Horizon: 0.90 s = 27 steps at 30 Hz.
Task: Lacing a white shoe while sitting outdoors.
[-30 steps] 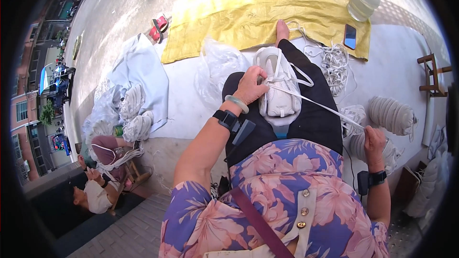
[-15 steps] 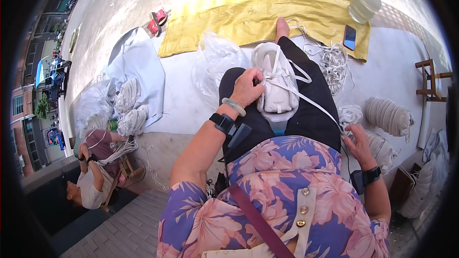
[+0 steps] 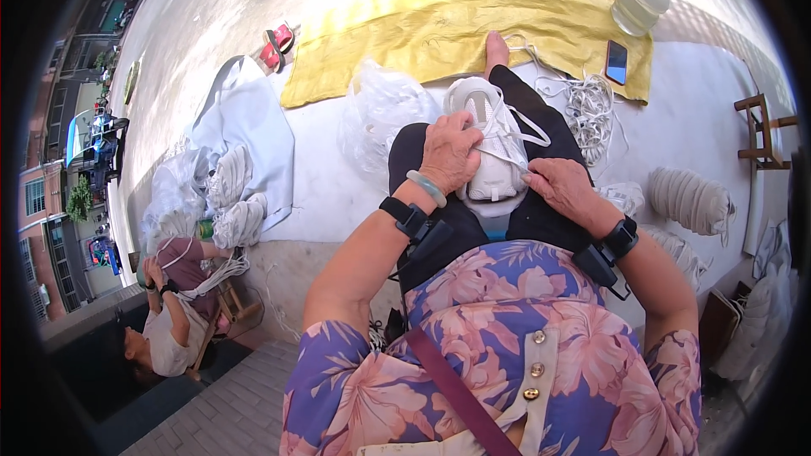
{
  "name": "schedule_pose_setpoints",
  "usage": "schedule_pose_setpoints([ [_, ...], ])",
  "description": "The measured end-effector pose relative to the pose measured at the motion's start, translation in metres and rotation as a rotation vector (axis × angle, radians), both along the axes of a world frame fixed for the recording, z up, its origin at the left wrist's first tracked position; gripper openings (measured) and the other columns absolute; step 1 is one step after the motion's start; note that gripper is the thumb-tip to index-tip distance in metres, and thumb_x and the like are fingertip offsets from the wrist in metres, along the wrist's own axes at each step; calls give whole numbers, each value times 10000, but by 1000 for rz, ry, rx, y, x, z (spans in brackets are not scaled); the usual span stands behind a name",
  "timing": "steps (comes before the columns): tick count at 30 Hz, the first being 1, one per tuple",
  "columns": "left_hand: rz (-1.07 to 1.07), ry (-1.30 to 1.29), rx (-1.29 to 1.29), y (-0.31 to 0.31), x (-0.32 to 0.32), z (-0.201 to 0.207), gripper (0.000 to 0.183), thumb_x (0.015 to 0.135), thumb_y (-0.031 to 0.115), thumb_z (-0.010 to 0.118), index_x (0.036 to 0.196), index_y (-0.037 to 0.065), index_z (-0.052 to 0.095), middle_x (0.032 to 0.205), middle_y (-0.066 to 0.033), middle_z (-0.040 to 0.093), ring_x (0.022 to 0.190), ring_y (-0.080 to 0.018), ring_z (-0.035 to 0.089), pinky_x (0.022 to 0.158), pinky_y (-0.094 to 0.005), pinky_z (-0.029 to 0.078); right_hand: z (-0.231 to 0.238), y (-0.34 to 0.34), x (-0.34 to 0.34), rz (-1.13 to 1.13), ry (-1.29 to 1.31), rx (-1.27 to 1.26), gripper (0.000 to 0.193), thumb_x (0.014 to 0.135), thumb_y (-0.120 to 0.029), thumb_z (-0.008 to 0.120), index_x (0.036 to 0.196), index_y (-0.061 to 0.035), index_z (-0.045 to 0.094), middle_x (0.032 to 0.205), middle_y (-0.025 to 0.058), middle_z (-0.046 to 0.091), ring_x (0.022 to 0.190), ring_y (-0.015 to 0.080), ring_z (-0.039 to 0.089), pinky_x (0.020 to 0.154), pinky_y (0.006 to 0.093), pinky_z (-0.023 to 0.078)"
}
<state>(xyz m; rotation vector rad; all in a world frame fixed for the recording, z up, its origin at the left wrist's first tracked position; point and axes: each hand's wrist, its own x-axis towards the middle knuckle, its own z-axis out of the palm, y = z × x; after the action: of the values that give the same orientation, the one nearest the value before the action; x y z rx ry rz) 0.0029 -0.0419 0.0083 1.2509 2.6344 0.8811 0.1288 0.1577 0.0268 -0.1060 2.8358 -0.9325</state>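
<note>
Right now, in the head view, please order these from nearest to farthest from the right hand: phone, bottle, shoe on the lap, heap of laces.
1. Shoe: just left of the right hand.
2. Heap of laces: ahead, slightly right.
3. Phone: on the yellow sheet.
4. Bottle: beyond the phone, farther right.
</note>
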Motion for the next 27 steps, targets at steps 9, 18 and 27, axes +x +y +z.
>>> schedule_pose_setpoints([
  [9, -146, 110, -35, 6, -6, 18, 227, 592, 51, 562, 807, 89, 624, 1064, -131, 523, 982, -325, 482, 821, -403, 375, 16, -8, -4, -29, -137, -446, 226, 834, -230, 548, 709, -43, 573, 634, 162, 545, 612, 333, 562, 535, 393, 413],
  [18, -282, 91, -71, 9, -14, 20, 168, 606, 59, 578, 760, 72, 644, 1083, -136, 518, 1025, -329, 471, 824, -412, 404, 35, -22, 4, 115, 161, -73, 206, 806, -232, 571, 674, -77, 541, 606, 124, 553, 608, 324, 578, 533, 409, 445],
  [27, 22, 191, 48, 5, -18, 4, 119, 641, 76, 552, 744, 19, 575, 941, -114, 547, 874, -297, 511, 744, -393, 403, 32, -22, -14, -238, -815, -950, 359, 925, -356, 430, 884, -21, 553, 665, 78, 594, 561, 173, 603, 509, 294, 507],
])
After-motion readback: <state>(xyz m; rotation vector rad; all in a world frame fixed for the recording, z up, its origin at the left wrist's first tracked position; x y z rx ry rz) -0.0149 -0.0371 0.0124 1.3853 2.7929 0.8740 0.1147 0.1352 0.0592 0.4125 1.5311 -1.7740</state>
